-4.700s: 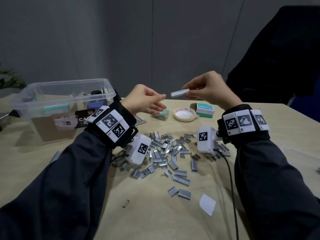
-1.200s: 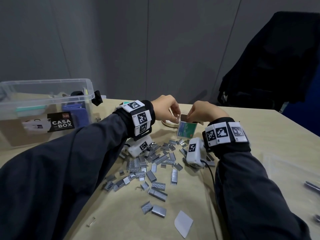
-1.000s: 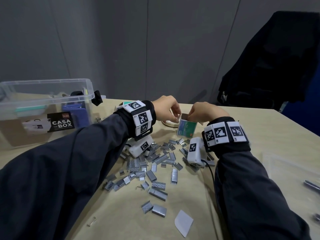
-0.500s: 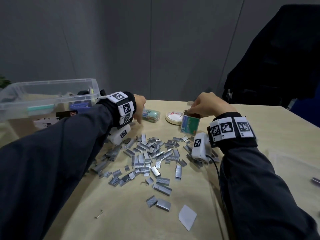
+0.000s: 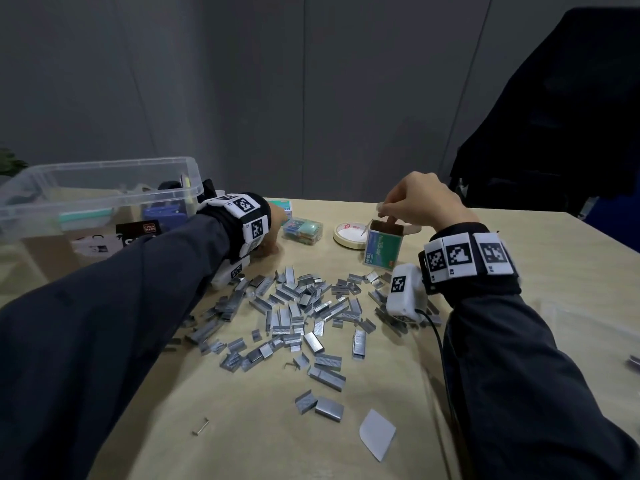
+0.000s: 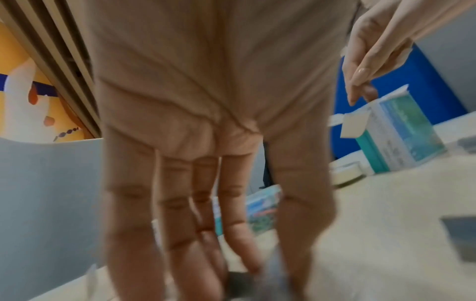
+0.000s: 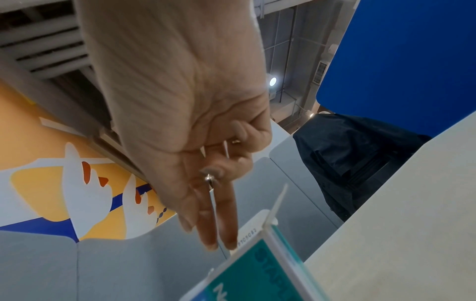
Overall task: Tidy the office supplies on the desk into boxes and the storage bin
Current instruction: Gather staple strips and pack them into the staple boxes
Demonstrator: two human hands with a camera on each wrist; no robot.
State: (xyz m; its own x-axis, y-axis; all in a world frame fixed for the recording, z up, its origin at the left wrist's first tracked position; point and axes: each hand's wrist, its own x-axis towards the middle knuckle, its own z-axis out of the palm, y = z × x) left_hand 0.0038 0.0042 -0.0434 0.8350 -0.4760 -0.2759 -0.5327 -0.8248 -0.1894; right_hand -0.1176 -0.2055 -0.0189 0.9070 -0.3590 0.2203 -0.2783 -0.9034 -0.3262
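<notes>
Your right hand pinches a staple strip over the open staple box, standing upright on the table. Your left hand, fingers straight, reaches down to loose staples; released.

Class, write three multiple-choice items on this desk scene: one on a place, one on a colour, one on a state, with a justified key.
1. Where is the tape roll?
A. inside the clear bin
B. on the desk beside the staple box
C. on the chair

2. The staple box's front is mainly:
A. red
B. black
C. green

3. The staple box is:
A. open-topped, upright
B. closed, lying flat
C. crushed

Key: 1 B, it lies left of the box; 2 C, teal-green label; 3 A, flaps stand up under the right hand.
</notes>
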